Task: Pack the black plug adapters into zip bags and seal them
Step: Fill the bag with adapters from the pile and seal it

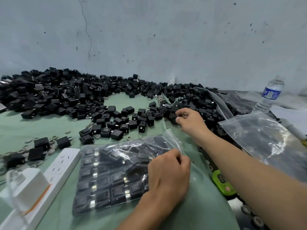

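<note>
A clear zip bag (114,173) lies flat on the green cloth in front of me, filled with rows of black plug adapters. My left hand (169,171) pinches the bag's open right edge and lifts the plastic. My right hand (191,121) reaches forward into the loose adapters and grips a black adapter (174,118) with curled fingers. A large heap of black plug adapters (69,95) runs along the wall from far left to right.
A white power strip (54,173) with a white charger lies at the left. A stack of empty zip bags (265,140) sits at the right, a water bottle (270,95) behind it. A green device (222,181) lies under my right forearm. Grey rings are scattered about.
</note>
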A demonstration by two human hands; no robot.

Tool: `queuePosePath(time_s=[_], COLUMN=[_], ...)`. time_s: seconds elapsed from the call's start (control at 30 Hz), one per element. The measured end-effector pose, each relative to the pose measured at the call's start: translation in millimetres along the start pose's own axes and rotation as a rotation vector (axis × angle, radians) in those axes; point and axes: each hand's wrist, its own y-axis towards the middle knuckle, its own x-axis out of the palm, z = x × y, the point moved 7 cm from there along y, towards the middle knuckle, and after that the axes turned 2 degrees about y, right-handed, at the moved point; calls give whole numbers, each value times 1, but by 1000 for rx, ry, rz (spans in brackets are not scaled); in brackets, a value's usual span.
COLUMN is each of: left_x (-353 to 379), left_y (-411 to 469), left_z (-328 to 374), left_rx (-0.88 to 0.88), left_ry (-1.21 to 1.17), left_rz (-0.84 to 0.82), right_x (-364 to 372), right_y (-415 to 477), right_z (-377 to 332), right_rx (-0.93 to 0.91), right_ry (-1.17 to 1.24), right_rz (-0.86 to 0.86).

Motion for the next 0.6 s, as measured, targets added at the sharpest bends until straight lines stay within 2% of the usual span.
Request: queuePosePath(time_s=[0.1, 0.23, 0.37, 0.47, 0.53, 0.6], left_x=[-2, -8, -13, -13, -14, -14], left_y=[-5, -16, -25, -30, -30, -28], left_z=[1, 5, 14, 20, 23, 27], left_rx=[-17, -26, 2, 44, 71, 92], left_ry=[9, 2, 43, 90, 125, 133], left_rz=[3, 1, 9, 20, 42, 53], right_x=[-32, -32, -4, 12, 15, 12], right_y=[-58, -119, -132, -129, -126, -124], right_z=[12, 27, 29, 27, 29, 30], right_rx=[178, 281, 322, 313, 262, 165], right_ry=[371, 436, 606, 615, 556, 392], right_rz=[-21, -77, -199, -295, -253, -149])
